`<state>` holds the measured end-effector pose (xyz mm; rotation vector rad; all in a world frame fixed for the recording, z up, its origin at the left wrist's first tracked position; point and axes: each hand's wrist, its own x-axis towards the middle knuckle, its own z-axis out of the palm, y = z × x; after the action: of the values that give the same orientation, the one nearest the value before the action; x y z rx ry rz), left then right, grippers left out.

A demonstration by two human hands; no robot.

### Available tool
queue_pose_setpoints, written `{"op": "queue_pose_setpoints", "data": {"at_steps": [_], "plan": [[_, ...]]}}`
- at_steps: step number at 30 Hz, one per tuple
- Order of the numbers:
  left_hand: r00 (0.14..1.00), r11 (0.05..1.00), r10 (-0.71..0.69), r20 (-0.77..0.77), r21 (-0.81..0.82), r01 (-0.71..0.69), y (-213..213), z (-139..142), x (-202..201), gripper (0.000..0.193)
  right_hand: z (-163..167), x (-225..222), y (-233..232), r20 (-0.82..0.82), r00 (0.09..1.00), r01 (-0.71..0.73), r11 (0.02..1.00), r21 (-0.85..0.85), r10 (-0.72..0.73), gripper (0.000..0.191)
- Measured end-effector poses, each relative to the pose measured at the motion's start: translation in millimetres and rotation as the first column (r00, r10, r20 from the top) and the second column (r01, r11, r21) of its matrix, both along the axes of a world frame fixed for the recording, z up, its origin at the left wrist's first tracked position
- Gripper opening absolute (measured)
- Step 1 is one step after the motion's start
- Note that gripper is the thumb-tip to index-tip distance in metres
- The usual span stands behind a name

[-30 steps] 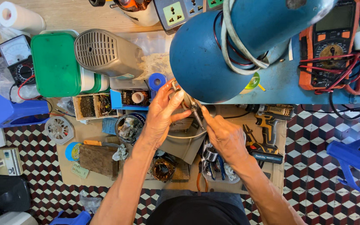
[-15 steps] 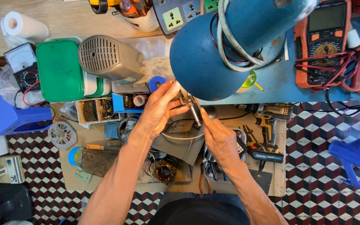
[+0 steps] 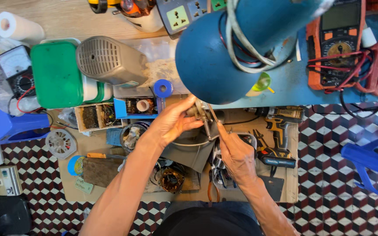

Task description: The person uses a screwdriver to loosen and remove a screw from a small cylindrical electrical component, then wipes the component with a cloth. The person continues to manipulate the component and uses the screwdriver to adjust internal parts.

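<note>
My left hand (image 3: 171,122) is closed around a small metal part (image 3: 196,110) just under the blue lamp shade (image 3: 215,52). My right hand (image 3: 235,153) grips a thin metal tool (image 3: 208,126), its tip touching that part. Both hands hover over a grey metal housing (image 3: 193,150) lying on a brown board (image 3: 110,175). The lamp shade hides the far side of the small part.
A green box (image 3: 55,74) and a grey vented casing (image 3: 108,61) stand at the left. A cordless drill (image 3: 276,140) lies to the right. A motor coil (image 3: 171,179), pliers (image 3: 211,188), blue tape (image 3: 162,88), multimeters (image 3: 335,41) and blue stools (image 3: 1,122) surround the board.
The view has shifted slightly. My hands stay together at the small part; the right hand has slid a little lower along the thin tool.
</note>
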<state>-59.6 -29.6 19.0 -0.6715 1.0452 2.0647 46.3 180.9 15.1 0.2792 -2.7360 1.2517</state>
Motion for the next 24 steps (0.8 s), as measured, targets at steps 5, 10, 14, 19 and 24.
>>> {"op": "queue_pose_setpoints", "data": {"at_steps": [5,10,14,19,24], "plan": [[0.985,0.983,0.171,0.000,0.066,-0.171,-18,10,7,0.044,20,10,14,0.084,0.995,0.069,0.993,-0.094,-0.061,0.046],[0.978,0.976,0.208,0.025,0.057,-0.209,-23,-6,-12,0.045,18,-6,0,0.086,0.995,0.055,0.991,-0.125,-0.045,0.042],[0.983,0.976,0.172,0.061,0.128,-0.179,-22,-12,-21,0.044,14,-13,-4,0.103,0.993,0.064,0.993,-0.102,-0.053,0.041],[0.986,0.975,0.142,0.081,0.160,-0.154,-23,-5,-19,0.045,16,-12,-1,0.124,0.990,0.075,0.989,-0.125,-0.059,0.042],[0.979,0.968,0.182,0.089,0.157,-0.195,-24,-7,-32,0.046,16,-13,-2,0.193,0.980,0.075,0.985,-0.154,-0.044,0.042]]}}
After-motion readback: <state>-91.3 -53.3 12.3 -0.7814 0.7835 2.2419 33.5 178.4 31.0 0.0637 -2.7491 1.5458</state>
